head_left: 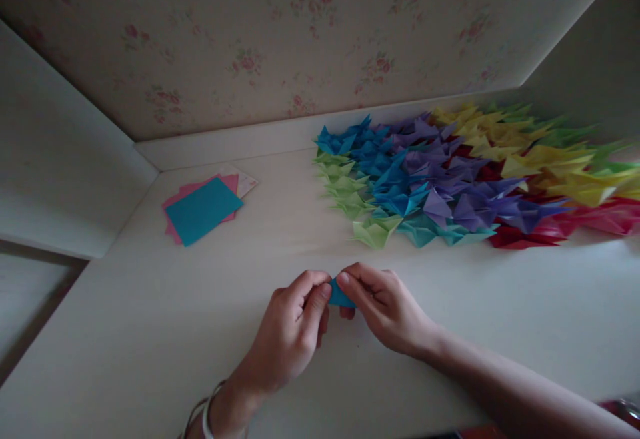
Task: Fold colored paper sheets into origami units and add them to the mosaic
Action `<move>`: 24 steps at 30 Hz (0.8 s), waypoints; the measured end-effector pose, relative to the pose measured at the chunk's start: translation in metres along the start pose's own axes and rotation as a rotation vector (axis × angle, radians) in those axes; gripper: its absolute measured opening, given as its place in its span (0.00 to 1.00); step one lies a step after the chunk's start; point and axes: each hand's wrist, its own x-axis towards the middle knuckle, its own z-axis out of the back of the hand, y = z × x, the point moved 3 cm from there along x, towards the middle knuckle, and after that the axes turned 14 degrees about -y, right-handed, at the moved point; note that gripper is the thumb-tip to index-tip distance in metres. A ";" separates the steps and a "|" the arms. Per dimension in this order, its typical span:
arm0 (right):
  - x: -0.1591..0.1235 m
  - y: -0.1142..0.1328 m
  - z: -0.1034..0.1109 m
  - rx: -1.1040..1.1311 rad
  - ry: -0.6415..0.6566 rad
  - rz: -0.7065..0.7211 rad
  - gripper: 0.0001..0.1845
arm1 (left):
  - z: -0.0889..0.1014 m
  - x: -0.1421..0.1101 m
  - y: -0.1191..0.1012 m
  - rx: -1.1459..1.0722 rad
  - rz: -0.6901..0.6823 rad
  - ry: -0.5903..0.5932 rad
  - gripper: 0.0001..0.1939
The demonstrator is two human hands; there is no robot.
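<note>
A small piece of folded blue origami paper is pinched between my two hands, low over the white table. My left hand is closed on its left end, thumb on top. Closed on the upper right part is my right hand, its thumb pressing the paper's top edge. The fingers cover much of the paper, so its full shape is hidden. Farther back, rows of folded paper cranes in blue, green, purple, yellow and red lie close together.
At the left lies a stack of paper sheets, blue on top with pink below. A white panel rises at the left edge, and a flowered wall closes off the back. Partly seen dark and red items sit at the bottom edge.
</note>
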 end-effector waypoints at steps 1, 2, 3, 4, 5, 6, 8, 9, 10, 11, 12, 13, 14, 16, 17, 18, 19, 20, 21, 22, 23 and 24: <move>0.001 -0.001 -0.001 0.035 0.020 -0.020 0.19 | 0.000 0.000 0.001 -0.011 0.006 -0.008 0.16; 0.001 -0.002 -0.001 0.068 0.044 -0.038 0.18 | 0.000 0.000 0.002 -0.021 0.014 -0.018 0.16; 0.002 -0.003 -0.002 0.088 0.066 -0.052 0.16 | 0.000 0.000 0.003 -0.030 0.022 -0.027 0.15; 0.002 -0.003 -0.002 0.097 0.084 -0.064 0.14 | 0.000 0.000 0.004 -0.038 0.031 -0.038 0.15; 0.001 -0.003 -0.002 0.102 0.098 -0.077 0.12 | 0.001 0.000 0.006 -0.045 0.041 -0.047 0.15; 0.001 -0.003 -0.003 0.109 0.108 -0.091 0.11 | 0.001 0.000 0.006 -0.050 0.046 -0.052 0.14; 0.000 -0.002 -0.003 0.160 0.129 -0.128 0.10 | 0.001 0.001 0.006 -0.052 0.042 -0.051 0.14; -0.001 -0.001 -0.004 0.202 0.140 -0.146 0.10 | 0.001 0.001 0.006 -0.051 0.032 -0.046 0.14; -0.001 -0.001 -0.004 0.236 0.151 -0.156 0.10 | 0.001 0.001 0.005 -0.048 0.023 -0.041 0.14; -0.001 -0.001 -0.005 0.258 0.159 -0.162 0.10 | 0.000 0.001 0.005 -0.045 0.016 -0.036 0.14; -0.002 -0.001 -0.006 0.272 0.164 -0.165 0.11 | 0.000 0.001 0.005 -0.042 0.013 -0.034 0.14; -0.002 -0.002 -0.006 0.285 0.166 -0.170 0.11 | 0.000 0.001 0.005 -0.040 0.014 -0.035 0.14; -0.001 -0.004 -0.007 0.301 0.168 -0.180 0.12 | 0.000 0.001 0.005 -0.039 0.020 -0.039 0.14; -0.001 -0.006 -0.007 0.346 0.169 -0.210 0.14 | 0.001 0.001 0.006 -0.049 0.038 -0.055 0.15; -0.001 -0.007 -0.006 0.365 0.169 -0.219 0.15 | 0.002 0.001 0.007 -0.061 0.050 -0.070 0.15; -0.001 -0.007 -0.006 0.370 0.173 -0.218 0.16 | 0.003 0.001 0.007 -0.074 0.063 -0.083 0.16; 0.000 -0.007 -0.005 0.362 0.181 -0.209 0.16 | 0.004 0.001 0.007 -0.088 0.076 -0.096 0.16; 0.000 -0.006 -0.004 0.342 0.191 -0.192 0.17 | 0.005 0.002 0.007 -0.100 0.087 -0.105 0.17; 0.001 -0.005 -0.003 0.318 0.202 -0.173 0.17 | 0.006 0.002 0.006 -0.109 0.097 -0.110 0.18; 0.001 -0.004 -0.002 0.294 0.210 -0.155 0.18 | 0.006 0.003 0.005 -0.114 0.104 -0.111 0.18; 0.001 -0.004 -0.002 0.274 0.215 -0.141 0.18 | 0.007 0.004 0.004 -0.117 0.109 -0.110 0.18; 0.002 -0.004 -0.002 0.263 0.216 -0.133 0.18 | 0.007 0.004 0.003 -0.119 0.114 -0.107 0.19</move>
